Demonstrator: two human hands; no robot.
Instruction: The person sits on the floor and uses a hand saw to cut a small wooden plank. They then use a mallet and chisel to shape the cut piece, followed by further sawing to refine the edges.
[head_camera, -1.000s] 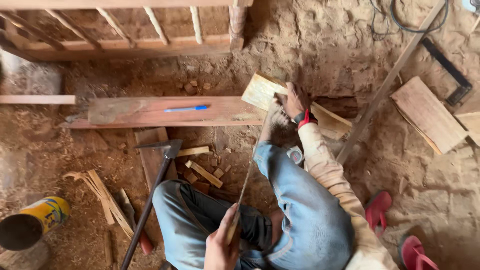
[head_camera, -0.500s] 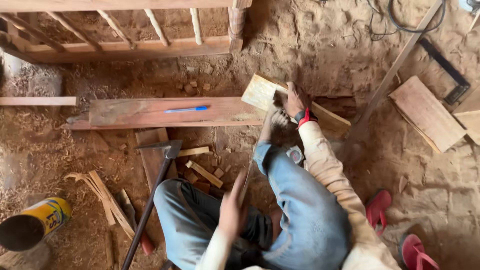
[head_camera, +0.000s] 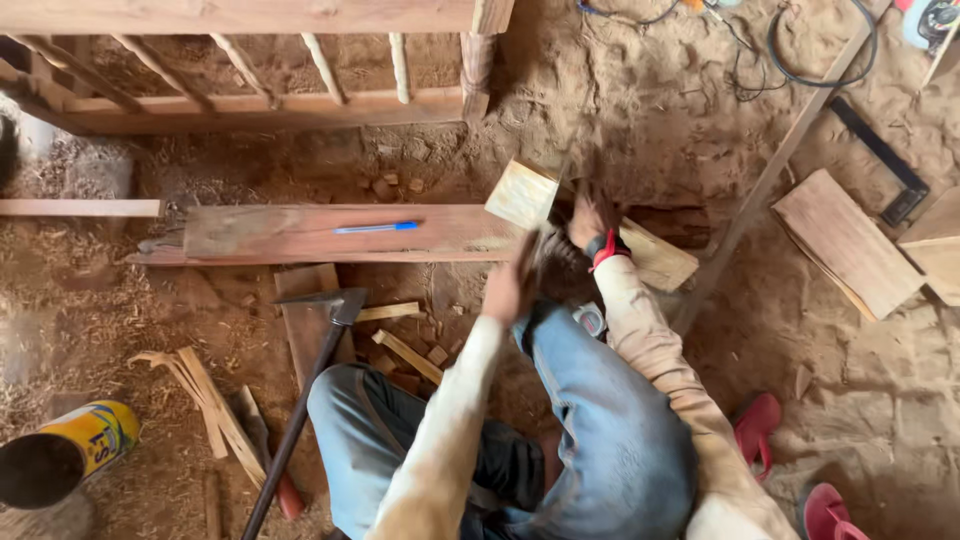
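1. Sawdust and shavings cover the dirt floor (head_camera: 860, 420) of a rough workshop, with a pale railing frame (head_camera: 250, 100) of slanted spindles along the far edge.
2. At the near left corner lies a yellow can (head_camera: 70, 450) on its side, dark mouth open, beside a fan of thin wood strips (head_camera: 205, 400).
3. An adze (head_camera: 310, 390) with a dark handle rests slanted, its metal head by a short reddish offcut.
4. A long reddish plank (head_camera: 300, 232) runs left to right across the floor, grain worn and dusty, with a blue pen (head_camera: 375, 227) lying along it.
5. The left hand (head_camera: 512, 285) is raised and blurred, closed around a thin stick-like tool (head_camera: 545, 235) whose kind I cannot tell; it sits just near of the work.
6. The right hand (head_camera: 590, 222), red band at the wrist, presses flat on the pale block (head_camera: 525, 195); the two hands are close but apart.
7. That block, light, square-edged and tilted, lies at the plank's right end, just far of both hands, its long side angled toward the far left. The right hand is the one touching it.
8. Further right lie a long thin batten (head_camera: 770, 180), a flat board (head_camera: 845, 240), a black square and red sandals (head_camera: 760, 425).
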